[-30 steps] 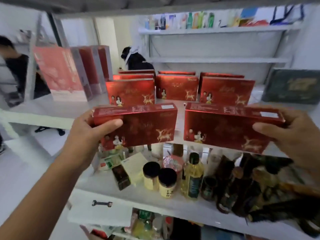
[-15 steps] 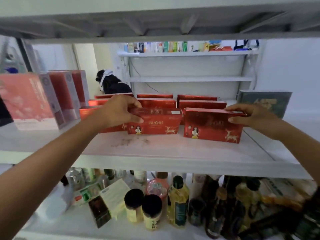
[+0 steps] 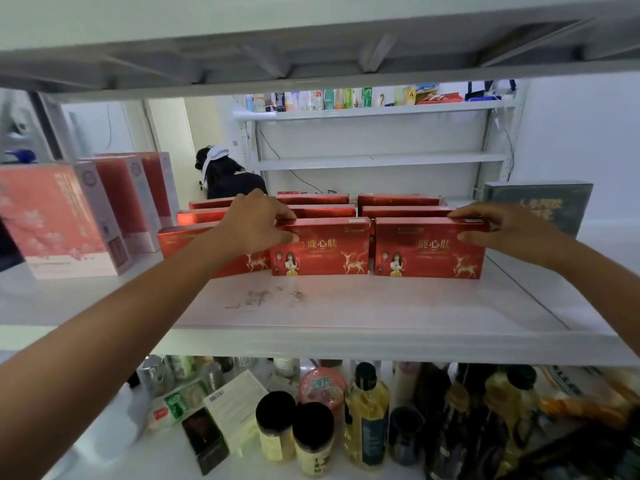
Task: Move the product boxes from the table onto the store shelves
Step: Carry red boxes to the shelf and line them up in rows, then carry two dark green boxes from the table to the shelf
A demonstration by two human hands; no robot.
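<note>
Holding middle red box [image 3: 320, 247] in left grip [image 3: 256, 221]; right red box [image 3: 429, 249] in right grip [image 3: 509, 228] | stood upright on shelf [image 3: 346, 306], near row, fronts outward for display | likely squaring before release

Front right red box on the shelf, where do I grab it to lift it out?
Pinch the front right red box at its upper right corner, fingers over the top, thumb on the front, from the front right. It stands upright with a neighbouring red box close on its left and more behind; the right hand grips it so.
</note>
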